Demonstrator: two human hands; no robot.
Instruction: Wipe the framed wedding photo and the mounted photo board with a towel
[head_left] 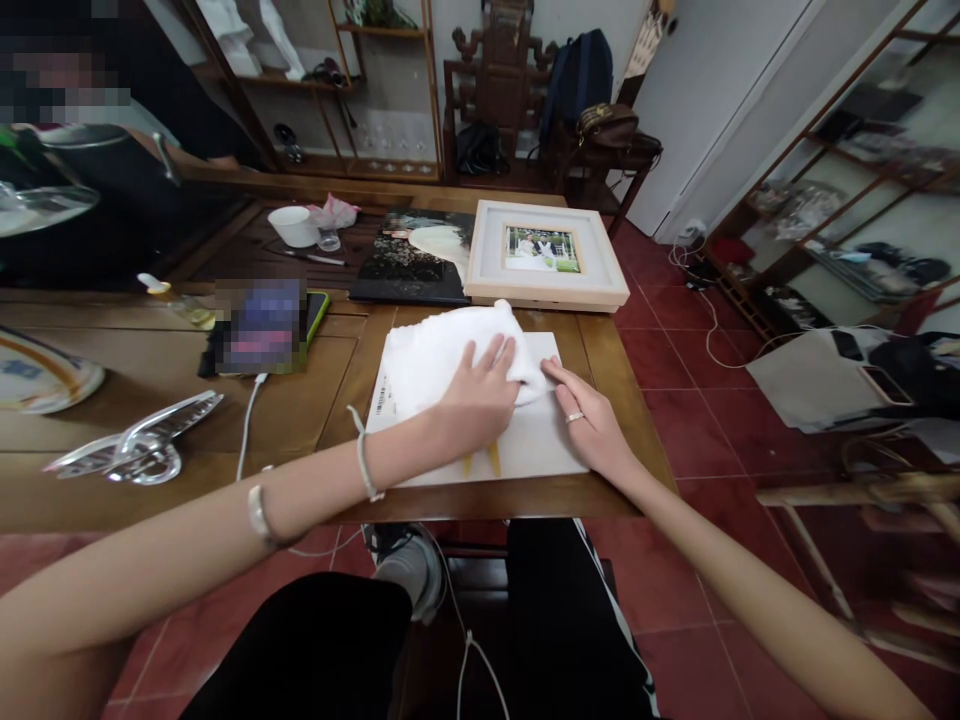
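A bunched white towel (pixel 435 355) covers much of a flat white board (pixel 536 440) on the wooden table. My left hand (pixel 487 395) lies on the towel, its fingers spread and pressed down. My right hand (pixel 589 410), with a ring on one finger, rests at the board's right edge with fingers stretched out, their tips close by the towel's corner. A barcode shows at the board's left side, and two yellow strips show below my left hand.
Behind the board are a light wooden picture frame (pixel 607 265) and a dark photo panel (pixel 375 265). To the left are a phone (pixel 262 325) on a white cable, a dropper bottle (pixel 180 305), a silver hair clip (pixel 142 445) and a white bowl (pixel 292 227). A person stands at the far left.
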